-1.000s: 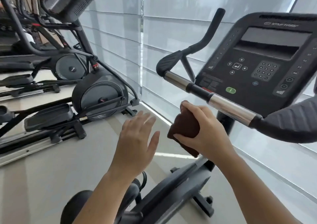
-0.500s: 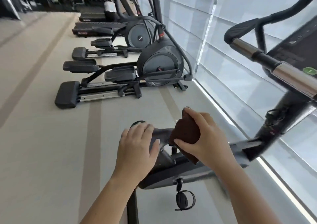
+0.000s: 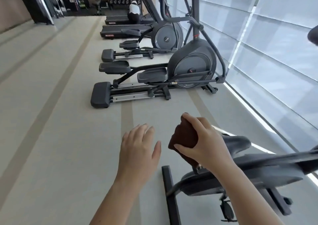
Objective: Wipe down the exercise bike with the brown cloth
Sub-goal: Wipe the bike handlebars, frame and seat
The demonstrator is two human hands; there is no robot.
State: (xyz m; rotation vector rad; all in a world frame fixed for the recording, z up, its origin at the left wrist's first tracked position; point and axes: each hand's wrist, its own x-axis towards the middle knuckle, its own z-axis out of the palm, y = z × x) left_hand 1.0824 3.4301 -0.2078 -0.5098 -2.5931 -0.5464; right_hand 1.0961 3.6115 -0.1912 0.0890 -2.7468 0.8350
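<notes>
Right hand [image 3: 204, 143]: my fingers [image 3: 192, 121] grip brown cloth [image 3: 185, 136].
Left hand [image 3: 138, 150]: fingers spread, empty.
Change: console gone; exercise bike saddle [image 3: 239, 143] lower right, likely next.

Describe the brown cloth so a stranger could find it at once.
By the shaded window wall, the exercise bike stands nearest, lower right. Just left of its saddle, the right hand grips a bunched brown cloth. The left hand beside it is empty, and the elliptical machines behind are grey.
</notes>
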